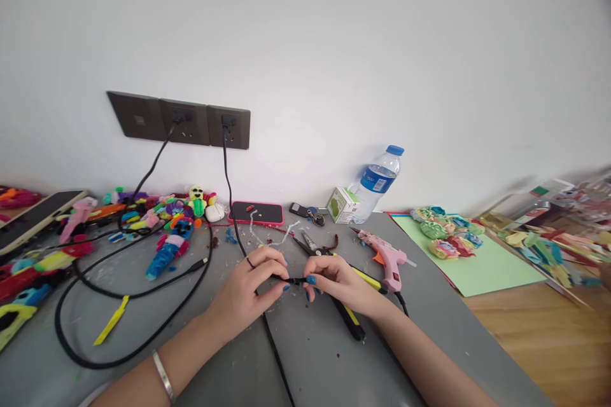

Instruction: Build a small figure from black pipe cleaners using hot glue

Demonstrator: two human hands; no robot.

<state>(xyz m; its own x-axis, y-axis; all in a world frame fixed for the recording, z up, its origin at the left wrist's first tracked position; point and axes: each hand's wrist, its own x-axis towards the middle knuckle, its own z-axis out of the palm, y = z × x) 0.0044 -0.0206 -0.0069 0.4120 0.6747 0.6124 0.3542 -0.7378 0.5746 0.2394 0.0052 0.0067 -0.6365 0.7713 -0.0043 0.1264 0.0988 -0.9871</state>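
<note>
My left hand [248,289] and my right hand [341,283] are close together over the grey table, each pinching one end of a short black pipe cleaner [296,280]. Its ends are hidden by my fingertips. Just beyond and under my right hand lie pliers [351,319] with black and yellow handles, jaws pointing to the wall. A pink glue gun [389,261] rests right of them. Behind my fingers lies a bent silvery pipe cleaner [270,243]. A black cable [274,350] passes beneath my left hand.
Colourful pipe-cleaner figures [174,241] and looped black cable [90,365] cover the left side. A pink-edged phone [255,213], keys [316,216], small box [341,205] and water bottle [377,184] stand along the wall. Fabric scrunchies [443,229] lie on green paper [496,276] at right.
</note>
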